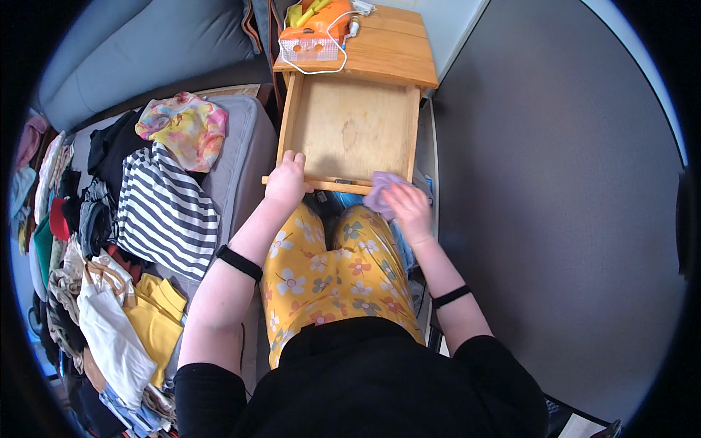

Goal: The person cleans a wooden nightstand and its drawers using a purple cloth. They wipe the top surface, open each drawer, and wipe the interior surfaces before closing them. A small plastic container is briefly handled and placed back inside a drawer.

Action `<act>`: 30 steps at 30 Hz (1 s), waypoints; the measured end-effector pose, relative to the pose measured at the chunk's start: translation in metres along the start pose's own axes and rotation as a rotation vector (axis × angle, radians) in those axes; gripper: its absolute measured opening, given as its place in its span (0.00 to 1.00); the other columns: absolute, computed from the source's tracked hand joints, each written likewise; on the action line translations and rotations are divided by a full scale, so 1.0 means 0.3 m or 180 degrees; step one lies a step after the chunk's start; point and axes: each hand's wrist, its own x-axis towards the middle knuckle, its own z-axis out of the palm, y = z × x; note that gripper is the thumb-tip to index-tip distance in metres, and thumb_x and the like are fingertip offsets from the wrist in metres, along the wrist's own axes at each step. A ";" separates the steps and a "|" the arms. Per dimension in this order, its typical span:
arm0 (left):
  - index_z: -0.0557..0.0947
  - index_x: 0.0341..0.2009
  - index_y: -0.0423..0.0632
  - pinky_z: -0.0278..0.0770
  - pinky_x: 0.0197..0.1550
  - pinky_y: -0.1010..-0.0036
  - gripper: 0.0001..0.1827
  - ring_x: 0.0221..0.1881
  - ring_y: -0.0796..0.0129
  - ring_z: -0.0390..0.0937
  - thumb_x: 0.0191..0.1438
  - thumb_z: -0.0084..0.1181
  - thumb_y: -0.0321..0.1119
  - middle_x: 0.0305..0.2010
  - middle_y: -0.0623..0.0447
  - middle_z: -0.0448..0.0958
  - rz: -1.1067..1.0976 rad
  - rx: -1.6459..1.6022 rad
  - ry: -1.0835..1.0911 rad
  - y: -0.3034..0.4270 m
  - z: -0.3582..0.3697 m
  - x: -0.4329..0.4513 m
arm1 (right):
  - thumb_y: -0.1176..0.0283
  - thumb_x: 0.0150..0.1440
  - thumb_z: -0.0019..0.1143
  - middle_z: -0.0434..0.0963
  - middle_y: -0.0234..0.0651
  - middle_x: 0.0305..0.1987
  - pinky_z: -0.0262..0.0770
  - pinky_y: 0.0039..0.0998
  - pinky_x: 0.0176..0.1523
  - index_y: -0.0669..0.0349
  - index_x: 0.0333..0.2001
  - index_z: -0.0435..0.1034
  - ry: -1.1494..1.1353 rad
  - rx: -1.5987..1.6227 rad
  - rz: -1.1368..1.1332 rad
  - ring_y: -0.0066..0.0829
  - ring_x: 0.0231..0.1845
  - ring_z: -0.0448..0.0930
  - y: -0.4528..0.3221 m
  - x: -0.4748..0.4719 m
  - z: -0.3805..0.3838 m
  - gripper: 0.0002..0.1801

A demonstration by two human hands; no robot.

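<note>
Before me a wooden drawer [350, 126] is pulled out of a wooden nightstand [394, 38], its bare bottom board showing. My left hand [287, 178] grips the drawer's front panel [334, 184] near its left end, fingers over the inner side. A lilac cloth [380, 191] lies under the fingers of my right hand [408, 211], pressed against the right end of the same panel. Part of the cloth hangs over the panel's outer side. A small dark fitting [343, 182] sits at the middle of the panel's top edge.
On the nightstand lie an orange inflatable item [317, 24], a white cable [315, 72] and a small white bottle [354, 26]. At left, a mattress [246, 131] bears a striped garment [167, 213] and many other clothes. A large grey panel [547, 208] stands close on the right.
</note>
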 end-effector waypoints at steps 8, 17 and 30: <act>0.55 0.68 0.42 0.57 0.70 0.61 0.47 0.70 0.40 0.54 0.46 0.64 0.31 0.69 0.32 0.53 0.1009 -0.1790 -0.0221 0.141 0.005 -0.115 | 0.90 0.46 0.50 0.77 0.43 0.51 0.74 0.34 0.56 0.66 0.50 0.74 0.0371 0.1761 0.1639 0.37 0.54 0.76 -0.170 0.098 -0.107 0.25; 0.81 0.49 0.41 0.72 0.58 0.66 0.24 0.54 0.47 0.73 0.44 0.50 0.17 0.55 0.39 0.72 0.0099 -0.1738 0.1371 0.029 0.044 -0.150 | 0.59 0.66 0.46 0.75 0.46 0.56 0.68 0.36 0.60 0.64 0.61 0.63 -0.0466 0.2169 0.1248 0.42 0.57 0.75 -0.217 0.254 0.023 0.26; 0.83 0.44 0.43 0.71 0.55 0.60 0.17 0.52 0.50 0.72 0.46 0.56 0.24 0.55 0.47 0.74 0.0065 -0.0032 0.1641 -0.075 0.127 -0.114 | 0.64 0.57 0.56 0.75 0.36 0.57 0.63 0.40 0.64 0.58 0.53 0.72 -0.0363 0.0285 0.0346 0.36 0.61 0.72 -0.146 0.129 0.147 0.21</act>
